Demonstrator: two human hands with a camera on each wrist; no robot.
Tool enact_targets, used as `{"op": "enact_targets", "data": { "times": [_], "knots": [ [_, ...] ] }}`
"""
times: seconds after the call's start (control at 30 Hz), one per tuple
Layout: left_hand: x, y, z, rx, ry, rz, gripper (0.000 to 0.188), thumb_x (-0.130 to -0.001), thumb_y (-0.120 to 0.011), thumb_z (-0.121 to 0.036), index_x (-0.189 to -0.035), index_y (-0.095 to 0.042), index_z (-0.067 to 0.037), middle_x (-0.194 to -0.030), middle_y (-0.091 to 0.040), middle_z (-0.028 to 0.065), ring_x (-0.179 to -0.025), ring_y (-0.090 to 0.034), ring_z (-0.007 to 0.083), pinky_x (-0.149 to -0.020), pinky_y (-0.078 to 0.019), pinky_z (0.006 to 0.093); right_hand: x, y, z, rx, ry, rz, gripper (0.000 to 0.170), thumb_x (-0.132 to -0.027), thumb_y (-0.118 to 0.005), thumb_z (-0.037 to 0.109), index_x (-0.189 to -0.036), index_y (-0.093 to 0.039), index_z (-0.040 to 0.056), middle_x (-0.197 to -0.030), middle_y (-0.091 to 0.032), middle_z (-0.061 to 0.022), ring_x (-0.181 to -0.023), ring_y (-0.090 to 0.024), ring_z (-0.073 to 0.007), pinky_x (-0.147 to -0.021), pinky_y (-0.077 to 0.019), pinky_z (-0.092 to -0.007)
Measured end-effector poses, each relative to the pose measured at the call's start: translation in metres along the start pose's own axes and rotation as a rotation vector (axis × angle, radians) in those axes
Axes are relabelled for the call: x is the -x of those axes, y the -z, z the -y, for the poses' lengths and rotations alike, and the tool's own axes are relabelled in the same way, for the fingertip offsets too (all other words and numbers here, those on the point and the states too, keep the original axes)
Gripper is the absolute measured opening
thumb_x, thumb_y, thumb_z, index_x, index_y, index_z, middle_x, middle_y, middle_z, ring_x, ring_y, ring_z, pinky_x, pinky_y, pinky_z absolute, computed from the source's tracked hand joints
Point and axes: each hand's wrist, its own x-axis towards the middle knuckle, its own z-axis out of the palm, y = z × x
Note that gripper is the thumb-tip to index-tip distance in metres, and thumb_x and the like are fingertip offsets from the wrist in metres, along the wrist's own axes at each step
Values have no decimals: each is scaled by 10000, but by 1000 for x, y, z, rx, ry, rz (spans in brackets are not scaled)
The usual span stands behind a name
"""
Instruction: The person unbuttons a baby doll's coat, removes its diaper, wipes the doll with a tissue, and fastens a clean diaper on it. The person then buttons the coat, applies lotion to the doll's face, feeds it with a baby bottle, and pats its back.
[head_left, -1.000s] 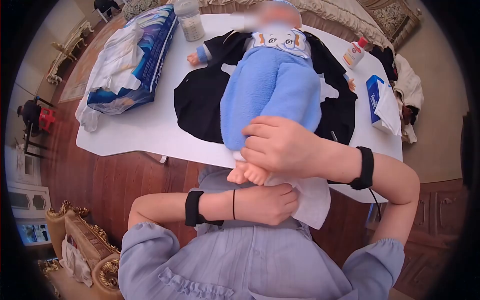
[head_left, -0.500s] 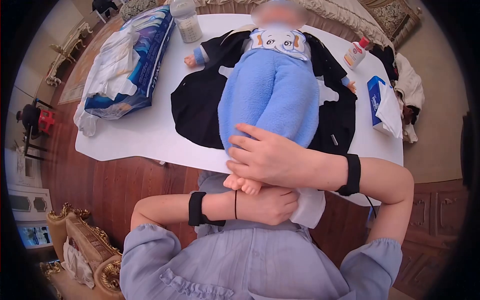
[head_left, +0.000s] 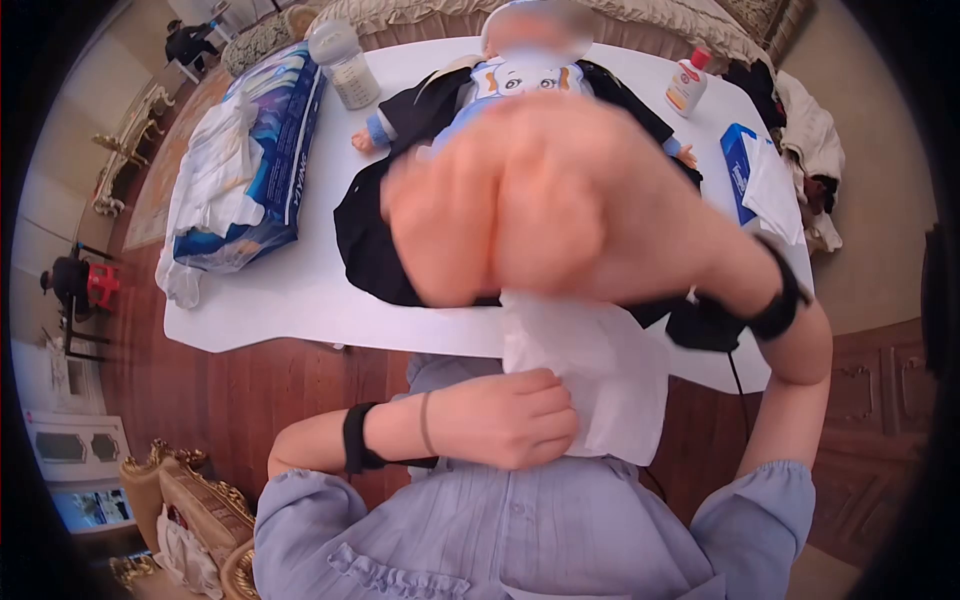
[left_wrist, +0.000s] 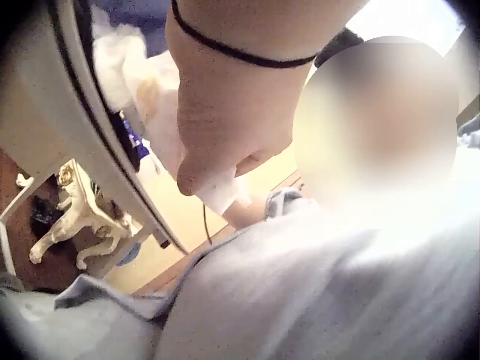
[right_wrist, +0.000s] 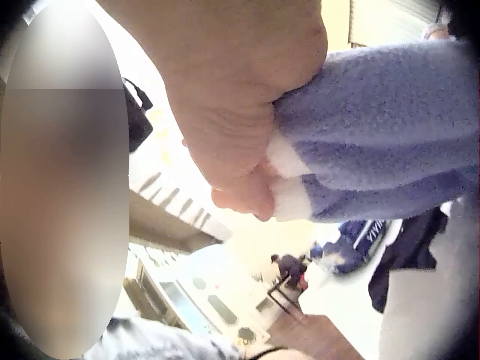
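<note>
A baby doll lies on its back with its blue fleece legs (right_wrist: 382, 112) lifted. In the head view its feet (head_left: 540, 220) loom large and blurred near the camera. My right hand (head_left: 650, 200) grips the ankles, its fingers wrapped round them at the white cuffs (right_wrist: 292, 199). Lower down, at my waist, my left hand (head_left: 505, 420) holds the edge of a soft white pad (head_left: 610, 390), which looks like a diaper. The pad hangs over the table's front edge, and the left wrist view shows a brownish patch on it. The raised feet and hand hide most of the doll's body.
On the white table (head_left: 270, 315) a blue diaper pack (head_left: 285, 170) lies left, with a milk bottle (head_left: 350, 75) behind it. A red-capped bottle (head_left: 687, 85) and a tissue box (head_left: 740, 165) stand right. Black cloth (head_left: 375, 260) lies under the doll.
My right hand has raised the doll's legs off the table, up towards the camera. More of the white pad is now exposed. My left hand stays low, holding the pad.
</note>
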Motion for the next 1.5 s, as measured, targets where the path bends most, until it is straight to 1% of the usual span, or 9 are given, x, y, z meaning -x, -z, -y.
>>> {"op": "enact_targets", "data": {
  "times": [0.1, 0.17, 0.3, 0.37, 0.47, 0.57, 0.67, 1.13, 1.5],
  "knots": [
    [-5, 55, 6, 177, 167, -149, 202, -658, -655, -134, -825, -638, -22, -796, -515, 52, -729, -537, 227, -668, -461, 351, -13, 34, 13, 645, 28, 58, 259, -798, -741, 190, -1027, -662, 100, -1012, -681, -56, -997, -623, -241, -916, -470, -336],
    [5, 87, 15, 154, 205, -294, 207, -644, -692, -162, -814, -681, -45, -726, -535, 32, -649, -521, 221, -590, -435, 348, -17, 58, 11, -122, -148, 27, 487, -892, -694, 285, -1317, -539, 107, -1131, -679, -105, -1065, -651, -245, -894, -547, -369],
    [19, 140, 8, 179, 406, -573, 113, -769, -675, -120, -739, -601, -40, -757, -585, 51, -691, -544, 200, -644, -454, 368, -1, 48, -7, -141, -164, -96, 353, -914, -634, 258, -1203, -585, 62, -1041, -681, -69, -996, -644, -199, -856, -533, -329],
    [27, 149, 8, 175, 426, -594, 107, -775, -670, -116, -746, -601, -39, -763, -586, 50, -695, -544, 197, -649, -455, 363, 12, 40, -6, 199, 25, -201, 457, -741, -804, 247, -1143, -645, 100, -1105, -675, -41, -1050, -610, -222, -944, -467, -339],
    [62, 189, 19, 145, 485, -673, 90, -791, -656, -103, -768, -600, -37, -782, -587, 49, -706, -546, 189, -664, -459, 350, 23, 28, -5, 236, 25, -127, 531, -724, -804, 240, -1203, -627, 95, -1173, -664, -26, -1087, -600, -216, -976, -455, -339],
    [176, 293, 9, 106, 548, -761, 72, -807, -641, -90, -790, -599, -34, -801, -588, 48, -717, -547, 181, -678, -463, 337, 40, 10, 10, 257, 71, -14, 436, -720, -737, 229, -1134, -665, 112, -1148, -669, -13, -1119, -602, -240, -1066, -377, -432],
    [84, 210, 11, 64, 619, -857, 55, -824, -627, -78, -812, -598, -32, -819, -589, 46, -729, -549, 173, -693, -467, 324, 62, -31, 14, 384, 171, 37, 291, -816, -620, 245, -1066, -682, 110, -1115, -674, -7, -1114, -608, -191, -1069, -366, -485],
    [125, 250, 18, -95, 892, -1279, 36, -899, -560, -18, -915, -593, -21, -907, -595, 40, -781, -556, 135, -762, -485, 262, 105, -70, 1, 666, 284, 267, 273, -817, -599, 214, -1043, -663, 75, -1162, -636, -49, -1164, -565, -214, -1079, -381, -447],
    [115, 166, 138, 63, 1238, -217, 293, -862, -692, -131, -1098, -655, 39, -1079, -638, 93, -972, -602, 158, -837, -470, 266, 103, -65, 18, 720, 146, 403, 414, -817, -569, 226, -1197, -613, 67, -1302, -569, -67, -1314, -455, -237, -1163, -265, -496]
  ]
}}
